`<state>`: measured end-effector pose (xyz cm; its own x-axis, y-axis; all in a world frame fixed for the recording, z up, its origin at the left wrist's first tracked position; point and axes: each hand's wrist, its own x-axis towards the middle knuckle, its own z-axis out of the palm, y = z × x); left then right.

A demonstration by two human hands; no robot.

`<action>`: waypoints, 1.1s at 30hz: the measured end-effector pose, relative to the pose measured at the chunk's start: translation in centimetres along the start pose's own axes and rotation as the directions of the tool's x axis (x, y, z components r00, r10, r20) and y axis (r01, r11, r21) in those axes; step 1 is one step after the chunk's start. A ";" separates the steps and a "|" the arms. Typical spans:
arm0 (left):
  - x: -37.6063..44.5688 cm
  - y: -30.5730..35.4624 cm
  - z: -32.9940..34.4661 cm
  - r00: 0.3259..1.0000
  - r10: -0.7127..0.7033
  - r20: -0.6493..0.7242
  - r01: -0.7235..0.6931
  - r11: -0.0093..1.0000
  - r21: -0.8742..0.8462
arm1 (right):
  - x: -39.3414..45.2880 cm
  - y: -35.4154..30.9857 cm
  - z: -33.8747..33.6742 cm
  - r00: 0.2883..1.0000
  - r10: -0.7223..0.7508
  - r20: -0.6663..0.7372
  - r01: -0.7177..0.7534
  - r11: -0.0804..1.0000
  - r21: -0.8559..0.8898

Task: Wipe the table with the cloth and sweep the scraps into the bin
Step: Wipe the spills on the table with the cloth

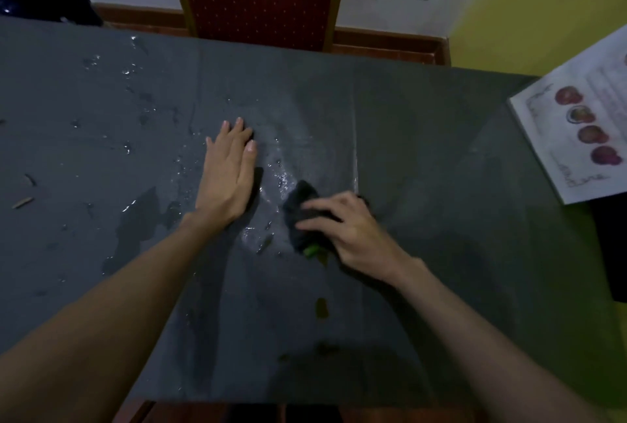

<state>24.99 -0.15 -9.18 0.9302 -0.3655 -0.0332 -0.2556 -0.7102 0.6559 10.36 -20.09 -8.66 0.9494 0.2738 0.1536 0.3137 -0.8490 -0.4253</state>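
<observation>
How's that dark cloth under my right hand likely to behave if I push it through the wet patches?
The dark cloth looks bunched and soft under the right hand, so it probably folds rather than slides flat. Water glistens on the table beside it, so it likely soaks up and drags heavier.

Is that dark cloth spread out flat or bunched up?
Bunched up: the cloth sits as a crumpled lump under the right hand, not laid flat on the table.

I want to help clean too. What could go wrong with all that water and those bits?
The cloth under the right hand might smear the puddles around. The scraps at the far left could be missed. No bin is in view, so the green scrap could fall on the floor.
</observation>
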 end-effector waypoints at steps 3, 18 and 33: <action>-4.0 -1.0 -1.3 0.997 0.072 0.015 -0.074 0.985 0.154 | -2.7 2.9 -2.0 0.850 0.378 -0.368 -0.418 0.908 -0.033; -15.0 -5.5 -2.4 0.999 0.035 0.010 -0.036 0.894 0.446 | -3.4 -11.2 4.7 0.994 0.108 0.035 -0.109 0.993 0.034; -14.9 -6.8 -2.1 0.999 0.048 0.024 -0.053 0.920 0.388 | -0.9 -12.3 5.6 0.775 0.581 -0.247 -0.600 0.800 -0.003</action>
<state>13.38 11.39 -11.60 0.9104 -0.4133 -0.0196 -0.3871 -0.8674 0.3126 5.78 -7.37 -8.54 0.9151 -0.3926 0.0924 -0.3190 -0.8447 -0.4298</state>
